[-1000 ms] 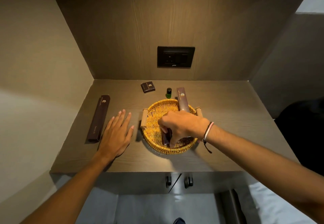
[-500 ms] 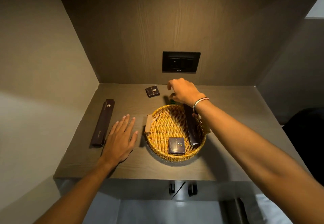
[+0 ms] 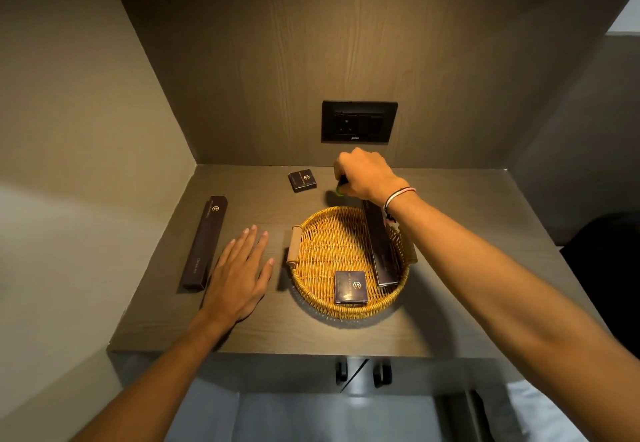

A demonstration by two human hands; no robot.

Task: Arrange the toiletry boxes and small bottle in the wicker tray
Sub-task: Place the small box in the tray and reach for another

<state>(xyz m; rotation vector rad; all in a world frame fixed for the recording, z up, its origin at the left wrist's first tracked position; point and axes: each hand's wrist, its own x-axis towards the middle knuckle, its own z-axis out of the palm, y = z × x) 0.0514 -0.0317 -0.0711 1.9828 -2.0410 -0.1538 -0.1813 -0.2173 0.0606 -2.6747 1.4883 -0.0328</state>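
A round wicker tray (image 3: pixel 322 244) with wooden handles sits mid-shelf. Inside it lie a small square dark box (image 3: pixel 350 286) at the front and a long dark box (image 3: pixel 380 244) leaning along its right side. Behind the tray, my right hand (image 3: pixel 367 175) is closed around the small green bottle (image 3: pixel 340 191), which is mostly hidden by my fingers. Another small square box (image 3: pixel 302 180) lies at the back, left of that hand. A second long box (image 3: pixel 205 242) lies at the far left. My left hand (image 3: pixel 240 272) rests flat and open on the shelf between it and the tray.
The shelf (image 3: pixel 467 233) is a wooden niche with walls at the left, back and right. A black wall socket (image 3: pixel 359 122) sits above the back edge. Two dark cabinet handles (image 3: pixel 362 372) hang below the front edge.
My right hand left the small square box in the tray, reached to the back and closed on the green bottle. The left hand has stayed flat.
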